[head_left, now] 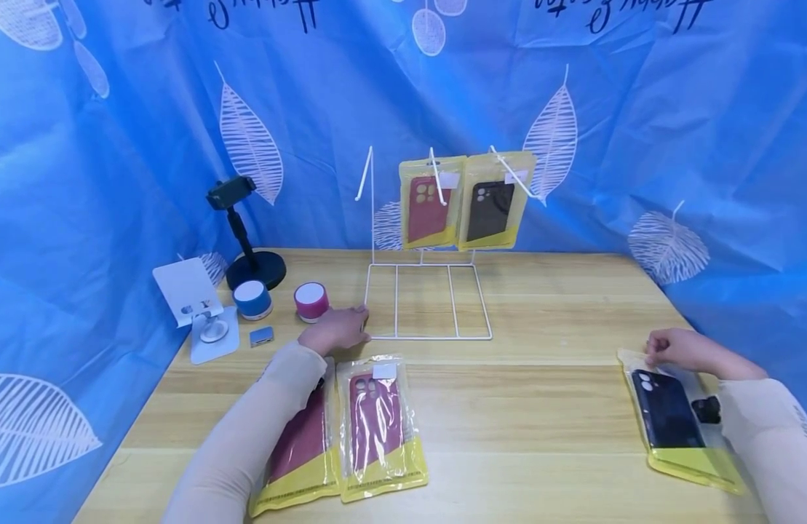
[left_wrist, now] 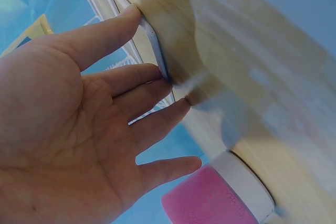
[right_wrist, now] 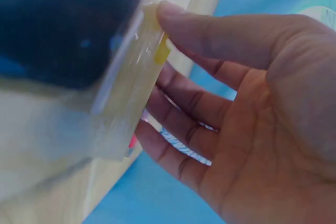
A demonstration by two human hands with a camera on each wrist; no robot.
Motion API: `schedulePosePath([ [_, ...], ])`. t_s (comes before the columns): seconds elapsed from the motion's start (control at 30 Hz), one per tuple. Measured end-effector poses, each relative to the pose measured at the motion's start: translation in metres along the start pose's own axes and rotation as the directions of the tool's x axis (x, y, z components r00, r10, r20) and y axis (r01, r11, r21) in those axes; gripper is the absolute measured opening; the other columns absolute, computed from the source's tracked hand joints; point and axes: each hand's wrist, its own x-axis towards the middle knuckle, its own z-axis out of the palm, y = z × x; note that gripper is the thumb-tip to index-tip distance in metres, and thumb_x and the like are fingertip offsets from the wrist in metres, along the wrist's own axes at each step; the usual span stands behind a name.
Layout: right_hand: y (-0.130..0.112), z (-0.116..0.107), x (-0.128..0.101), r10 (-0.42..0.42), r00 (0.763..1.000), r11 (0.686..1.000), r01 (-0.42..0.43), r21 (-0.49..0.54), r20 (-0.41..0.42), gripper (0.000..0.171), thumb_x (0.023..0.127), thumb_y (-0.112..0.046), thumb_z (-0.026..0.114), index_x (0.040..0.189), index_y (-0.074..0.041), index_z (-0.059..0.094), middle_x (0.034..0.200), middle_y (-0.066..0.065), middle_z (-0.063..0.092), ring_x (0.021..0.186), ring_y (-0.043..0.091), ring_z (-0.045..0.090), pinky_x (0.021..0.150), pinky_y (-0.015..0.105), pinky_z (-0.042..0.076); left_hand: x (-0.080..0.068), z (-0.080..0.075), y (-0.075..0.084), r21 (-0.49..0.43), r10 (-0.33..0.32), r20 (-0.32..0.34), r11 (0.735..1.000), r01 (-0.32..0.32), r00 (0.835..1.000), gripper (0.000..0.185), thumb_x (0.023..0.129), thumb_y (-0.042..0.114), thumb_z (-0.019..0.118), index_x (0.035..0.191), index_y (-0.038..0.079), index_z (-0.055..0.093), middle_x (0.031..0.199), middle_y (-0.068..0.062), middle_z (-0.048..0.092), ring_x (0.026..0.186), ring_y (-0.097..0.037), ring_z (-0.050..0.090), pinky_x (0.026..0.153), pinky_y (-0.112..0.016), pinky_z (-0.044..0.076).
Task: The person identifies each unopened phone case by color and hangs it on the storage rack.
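The outstretched left hand (head_left: 335,331) touched the rack (head_left: 429,338) at its near left corner; right of the rack, the right hand (head_left: 685,352) pinched a bag (head_left: 688,461).

On the table (head_left: 541,429), the wire rack (head_left: 423,265) is placed right of a phone stand (head_left: 188,287), behind a packaged phone case (head_left: 377,429).

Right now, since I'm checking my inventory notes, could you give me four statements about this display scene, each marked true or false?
1. The right hand pinches the edge of a dark-cased pack. True.
2. The left hand touches the base of the wire rack. True.
3. Three packs hang from the rack. False: two do, a red-cased pack and a black-cased pack.
4. The pink cylinder stands right of the rack. False: in the head view it stands left.
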Motion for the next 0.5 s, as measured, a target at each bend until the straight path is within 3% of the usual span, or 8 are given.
schedulePosePath([
  [0.27, -0.020, -0.015, -0.005, -0.113, 0.981, 0.994, 0.111, -0.021, -0.157, 0.007, 0.093, -0.011, 0.064, 0.088, -0.007, 0.061, 0.081, -0.002, 0.063, 0.068, 0.004, 0.048, 0.059, 0.023, 0.040, -0.002, -0.002, 0.001, 0.019, 0.008, 0.003, 1.000, -0.008, 1.000, 0.068, 0.099, 0.038, 0.058, 0.156, 0.010, 0.031, 0.162, -0.011, 0.030, 0.149, -0.033, 0.029, 0.121, -0.052, 0.029],
  [0.5, -0.066, -0.040, -0.021, -0.159, 0.945, 0.987, 0.151, -0.050, -0.285, 0.017, 0.096, -0.018, 0.065, 0.104, -0.003, 0.067, 0.088, 0.001, 0.072, 0.071, -0.005, 0.056, 0.061, 0.023, 0.047, -0.001, -0.002, 0.003, 0.012, 0.002, 0.011, 1.000, -0.002, 1.000, 0.069, 0.099, 0.037, 0.059, 0.156, 0.011, 0.030, 0.162, -0.010, 0.030, 0.149, -0.033, 0.030, 0.121, -0.052, 0.029],
])
